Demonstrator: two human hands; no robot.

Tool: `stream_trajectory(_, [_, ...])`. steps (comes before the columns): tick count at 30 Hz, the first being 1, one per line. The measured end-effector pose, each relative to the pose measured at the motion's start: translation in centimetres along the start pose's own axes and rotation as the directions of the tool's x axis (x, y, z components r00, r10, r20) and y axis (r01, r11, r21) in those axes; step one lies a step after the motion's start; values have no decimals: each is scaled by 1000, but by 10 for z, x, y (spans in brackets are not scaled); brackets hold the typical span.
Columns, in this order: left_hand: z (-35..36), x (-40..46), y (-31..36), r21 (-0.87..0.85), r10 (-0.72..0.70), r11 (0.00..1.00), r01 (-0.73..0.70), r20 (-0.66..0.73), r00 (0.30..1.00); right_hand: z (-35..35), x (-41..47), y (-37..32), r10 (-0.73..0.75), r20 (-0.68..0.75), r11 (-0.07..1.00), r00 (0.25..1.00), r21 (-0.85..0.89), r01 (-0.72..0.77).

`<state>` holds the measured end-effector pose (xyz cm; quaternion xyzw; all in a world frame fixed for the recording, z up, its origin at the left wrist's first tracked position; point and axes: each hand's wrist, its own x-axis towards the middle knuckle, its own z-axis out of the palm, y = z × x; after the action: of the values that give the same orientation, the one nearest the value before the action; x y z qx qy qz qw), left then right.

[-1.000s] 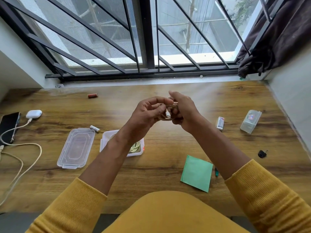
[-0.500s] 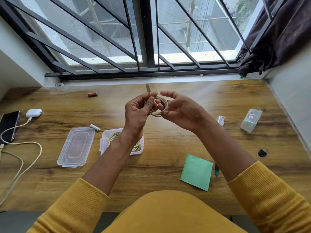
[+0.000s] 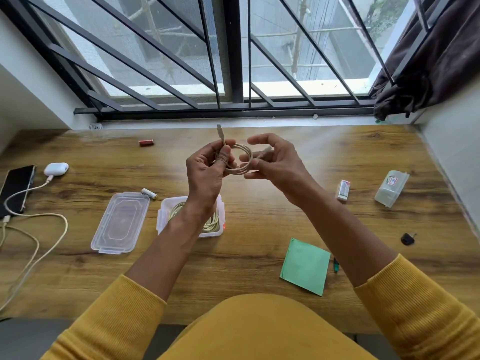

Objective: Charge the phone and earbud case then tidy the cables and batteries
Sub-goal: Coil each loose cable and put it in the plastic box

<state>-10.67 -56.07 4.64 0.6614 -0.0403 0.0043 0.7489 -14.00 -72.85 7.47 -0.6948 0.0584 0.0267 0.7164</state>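
Two hands: both are meeting above the middle of the wooden table (image 3: 259,229), sharing one coiled cable (image 3: 240,159).
Left hand (image 3: 207,170): it is pinching the coil's left side between thumb and fingers, with one plug end (image 3: 220,132) sticking up past the fingertips.
Right hand (image 3: 275,162): its fingers are curling loosely around the coil's right side, and the other cable end is lying across them; the upper fingers are spreading above the loop.
Coil: it is hanging in the air between the two grips, clear of the table.
Open box (image 3: 166,211): it is sitting under the left forearm with another coiled cable inside.
Lid (image 3: 119,222): it is lying just left of the box.
Batteries: a white one (image 3: 149,193) is resting at the lid's far corner, and a red one (image 3: 146,143) is lying near the window edge.
Phone (image 3: 17,188) and earbud case (image 3: 55,168): both are sitting at the far left, each with a cable plugged in.
Room to move: bare wood is showing between the box and the green paper (image 3: 305,266); small items are lying well apart toward the right edge.
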Motion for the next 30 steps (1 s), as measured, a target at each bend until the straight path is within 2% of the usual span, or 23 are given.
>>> stream_trajectory(4, [-3, 0, 2, -91, -70, 994, 66, -35, 997, 2, -1, -3, 32, -103, 998, 994, 63, -26])
stream_trajectory(7, [-2, 1, 2, -91, -74, 994, 65, -97, 993, 3, -1, -3, 40, -146, 997, 989, 75, -29])
stream_trajectory(14, [-2, 5, 1, -16, -28, 1000, 25, -200, 979, 7, -5, -5, 7, -150, 997, 989, 78, 5])
stream_trajectory(18, [-2, 13, 5, -53, -42, 998, 30, -244, 969, 8, -7, -4, 27, -139, 983, 990, 184, -1])
stream_trajectory(21, [-4, 19, 10, -73, -65, 996, 45, -294, 954, 11, -9, -2, 6, -114, 980, 993, 199, 17])
stream_trajectory(23, [-3, 22, 9, -25, -39, 999, 33, -324, 945, 13, -9, -2, -23, -108, 980, 994, 194, 44])
stream_trajectory(25, [-3, 23, 6, 95, 44, 995, -13, -333, 942, 14, -7, -4, -36, -111, 974, 993, 217, 60])
stream_trajectory(30, [0, 15, 7, 352, 215, 928, -121, -241, 947, 14, -1, -9, -47, -105, 972, 993, 225, 70])
